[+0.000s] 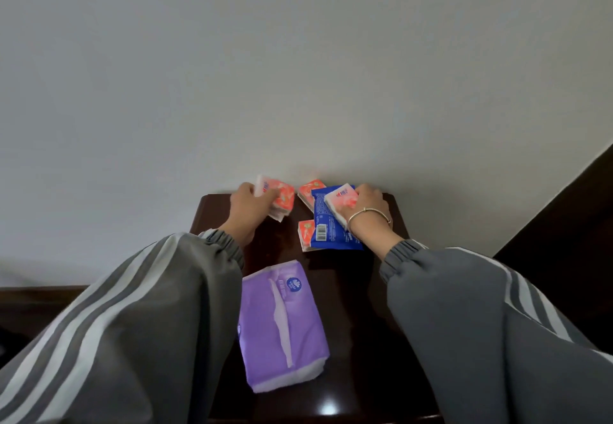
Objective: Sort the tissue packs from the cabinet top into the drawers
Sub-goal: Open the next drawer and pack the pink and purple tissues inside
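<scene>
On the dark cabinet top my left hand grips a small stack of orange pocket tissue packs near the back left. My right hand grips another orange-and-white pocket pack, held above a blue tissue pack. Two more orange pocket packs lie loose: one by the wall, one at the blue pack's left edge. A large purple tissue pack lies in the front half. No drawers are in view.
A plain white wall rises directly behind the cabinet. Dark wooden furniture stands to the right, and a low dark wooden ledge runs at the left. My grey striped sleeves cover both front corners of the cabinet top.
</scene>
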`<state>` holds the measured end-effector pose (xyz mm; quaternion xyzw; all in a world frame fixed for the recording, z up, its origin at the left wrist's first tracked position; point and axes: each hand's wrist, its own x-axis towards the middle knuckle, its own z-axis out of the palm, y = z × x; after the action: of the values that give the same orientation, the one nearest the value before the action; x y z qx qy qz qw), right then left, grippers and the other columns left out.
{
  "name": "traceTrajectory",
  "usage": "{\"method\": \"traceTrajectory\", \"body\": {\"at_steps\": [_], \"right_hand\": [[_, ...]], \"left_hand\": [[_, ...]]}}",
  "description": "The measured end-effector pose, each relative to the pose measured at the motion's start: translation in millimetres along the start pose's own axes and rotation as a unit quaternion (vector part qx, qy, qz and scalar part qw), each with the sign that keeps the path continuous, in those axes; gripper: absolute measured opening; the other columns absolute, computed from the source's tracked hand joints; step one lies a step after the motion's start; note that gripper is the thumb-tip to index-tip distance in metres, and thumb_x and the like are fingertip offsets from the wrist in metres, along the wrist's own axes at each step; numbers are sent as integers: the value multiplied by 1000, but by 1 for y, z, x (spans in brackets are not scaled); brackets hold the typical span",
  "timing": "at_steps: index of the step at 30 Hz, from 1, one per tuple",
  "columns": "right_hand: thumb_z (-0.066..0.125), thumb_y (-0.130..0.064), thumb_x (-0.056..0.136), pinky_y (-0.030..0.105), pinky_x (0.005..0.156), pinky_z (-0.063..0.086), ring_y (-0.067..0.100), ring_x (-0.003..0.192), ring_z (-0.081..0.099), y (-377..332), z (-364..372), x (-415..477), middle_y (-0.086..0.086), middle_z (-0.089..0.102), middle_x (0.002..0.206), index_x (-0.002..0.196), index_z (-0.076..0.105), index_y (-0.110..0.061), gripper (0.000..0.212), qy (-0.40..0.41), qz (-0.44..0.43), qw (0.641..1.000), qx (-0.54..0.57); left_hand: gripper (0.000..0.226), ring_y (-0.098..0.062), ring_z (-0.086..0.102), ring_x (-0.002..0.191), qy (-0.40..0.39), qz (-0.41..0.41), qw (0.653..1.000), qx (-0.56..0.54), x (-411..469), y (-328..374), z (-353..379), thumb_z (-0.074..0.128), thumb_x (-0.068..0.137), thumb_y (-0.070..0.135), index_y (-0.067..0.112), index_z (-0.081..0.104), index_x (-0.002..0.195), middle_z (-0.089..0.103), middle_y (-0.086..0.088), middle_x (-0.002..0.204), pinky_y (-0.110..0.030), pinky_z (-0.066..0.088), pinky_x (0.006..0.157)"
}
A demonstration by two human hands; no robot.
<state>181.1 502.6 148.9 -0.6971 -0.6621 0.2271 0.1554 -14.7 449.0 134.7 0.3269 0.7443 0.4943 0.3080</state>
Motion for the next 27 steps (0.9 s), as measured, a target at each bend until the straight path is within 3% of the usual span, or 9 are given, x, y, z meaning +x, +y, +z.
{"method": "traceTrajectory", "body": {"at_steps": [2, 5, 10, 13, 15, 18, 23, 25, 27], "right_hand": [[63, -46, 80, 38, 87, 46, 34, 112, 53, 1, -3, -11, 13, 53, 121, 114, 54, -12, 49, 28, 0, 999, 47], [69, -34, 80, 38, 85, 50, 29, 101, 59, 1, -14, -41, 13, 58, 117, 108, 55, -10, 39, 53, 20, 966, 252], [73, -21, 80, 33, 82, 55, 20, 91, 63, 0, -49, -135, 10, 63, 106, 109, 52, -10, 37, -23, -8, 868, 496], [67, -13, 84, 20, 63, 58, 11, 82, 63, 19, -65, -198, 4, 62, 97, 108, 52, -9, 29, -91, -17, 826, 557], [67, -12, 84, 21, 62, 57, 10, 84, 64, 42, -66, -236, 4, 64, 98, 110, 53, -9, 29, -133, 0, 822, 554], [69, -10, 82, 25, 68, 57, 14, 89, 65, 81, -51, -285, 4, 65, 100, 111, 56, -13, 32, -180, 20, 846, 502], [70, -8, 79, 46, 88, 54, 25, 91, 69, 140, -7, -350, 8, 71, 96, 99, 66, -16, 22, -275, 110, 879, 373], [70, -6, 78, 42, 84, 57, 24, 87, 69, 153, 11, -371, 9, 71, 95, 102, 64, -11, 26, -283, 150, 885, 337], [68, -2, 77, 32, 67, 59, 21, 77, 70, 156, 30, -391, 9, 71, 90, 103, 62, -7, 27, -285, 180, 884, 324]], "left_hand": [[34, -26, 62, 83, 42, -19, 993, -105, -15, 11, -25, 69, 83, 27, 1, 57, 102, 64, -19, 101, -39, 51, 70], [40, -31, 61, 95, 25, -14, 974, -223, -46, 30, -69, 60, 90, 17, -10, 53, 119, 62, -22, 106, -41, 50, 79], [19, -14, 67, 83, -65, 12, 967, -246, -135, 33, -138, 50, 95, 14, 6, 63, 107, 69, -8, 93, -23, 56, 68], [22, -11, 69, 87, -88, -16, 963, -255, -191, 11, -170, 49, 96, 17, 8, 63, 111, 71, -5, 97, -25, 57, 72], [22, -11, 70, 85, -98, -51, 958, -264, -225, -16, -185, 49, 96, 18, 9, 64, 109, 73, -5, 95, -25, 57, 68], [27, -21, 68, 94, -114, -120, 954, -250, -274, -66, -195, 52, 95, 22, 5, 63, 113, 71, -12, 103, -34, 55, 80], [24, -24, 69, 84, -120, -196, 949, -217, -345, -138, -193, 54, 93, 18, 1, 64, 107, 72, -16, 94, -34, 57, 73], [22, -23, 71, 75, -107, -215, 941, -237, -361, -155, -192, 53, 93, 13, -3, 64, 102, 73, -17, 87, -32, 58, 62], [22, -23, 71, 75, -63, -221, 944, -237, -367, -167, -194, 54, 93, 13, -3, 65, 102, 73, -17, 87, -31, 57, 62]]}}
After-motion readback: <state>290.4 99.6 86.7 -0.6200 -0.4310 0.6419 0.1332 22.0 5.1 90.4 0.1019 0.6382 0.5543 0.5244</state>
